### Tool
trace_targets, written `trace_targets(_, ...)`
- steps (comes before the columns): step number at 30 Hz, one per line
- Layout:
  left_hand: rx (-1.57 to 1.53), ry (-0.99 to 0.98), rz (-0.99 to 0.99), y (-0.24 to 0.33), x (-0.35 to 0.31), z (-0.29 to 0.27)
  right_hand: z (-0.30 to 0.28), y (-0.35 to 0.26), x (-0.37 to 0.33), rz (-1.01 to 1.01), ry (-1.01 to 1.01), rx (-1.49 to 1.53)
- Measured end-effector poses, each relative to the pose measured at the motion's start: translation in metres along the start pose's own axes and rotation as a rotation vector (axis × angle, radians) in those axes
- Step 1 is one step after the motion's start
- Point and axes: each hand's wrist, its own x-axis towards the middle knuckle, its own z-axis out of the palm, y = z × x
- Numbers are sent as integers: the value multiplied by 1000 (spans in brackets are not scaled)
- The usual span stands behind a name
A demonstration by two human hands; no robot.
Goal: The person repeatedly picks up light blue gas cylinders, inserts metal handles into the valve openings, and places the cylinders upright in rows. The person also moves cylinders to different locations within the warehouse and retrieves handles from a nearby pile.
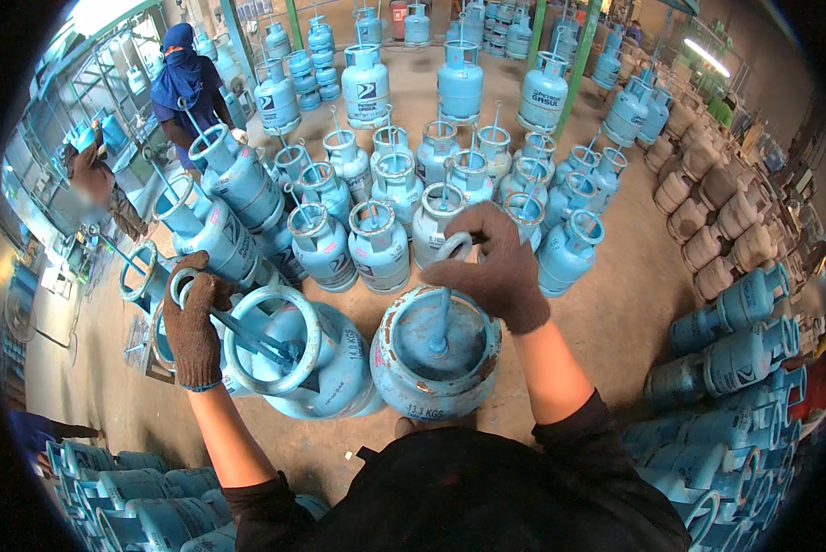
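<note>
My left hand [195, 322], in a brown knit glove, is closed round the ring end of a blue rod [252, 336]. That rod slants down to the valve inside the collar of a tilted light-blue gas cylinder [344, 368]. In a matching glove, my right hand [510, 271] grips the ring end of a second blue rod [441, 324]. This one stands nearly upright in the collar of a gas cylinder [436, 397] whose rim is rusty and chipped. The two cylinders stand side by side in front of me. Both valves' fittings are partly hidden by the rods.
Several smaller blue cylinders [379, 253] crowd the floor ahead, many with rods in their collars. Larger cylinders [224, 179] lean at the left, near a person in dark blue [188, 87]. Stacked blue cylinders [735, 359] and greyish ones [712, 207] line the right.
</note>
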Motion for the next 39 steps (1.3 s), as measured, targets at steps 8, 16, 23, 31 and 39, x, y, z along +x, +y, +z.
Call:
trace_targets(8, -18, -14, 31, 1, -1, 1, 4, -6, -8, 171, -43, 529)
trace_targets(16, -48, 3, -23, 4, -1, 2, 7, -3, -7, 312, -189, 611)
trace_targets(23, -9, 11, 32, -6, 1, -5, 26, -20, -2, -536, 249, -766)
trace_targets(31, -60, -40, 4, -10, 6, -18, 18, -47, -1, -251, -37, -770)
trace_targets(39, -117, -46, 13, -24, 8, -28, 88, -73, -97, 800, -284, 198)
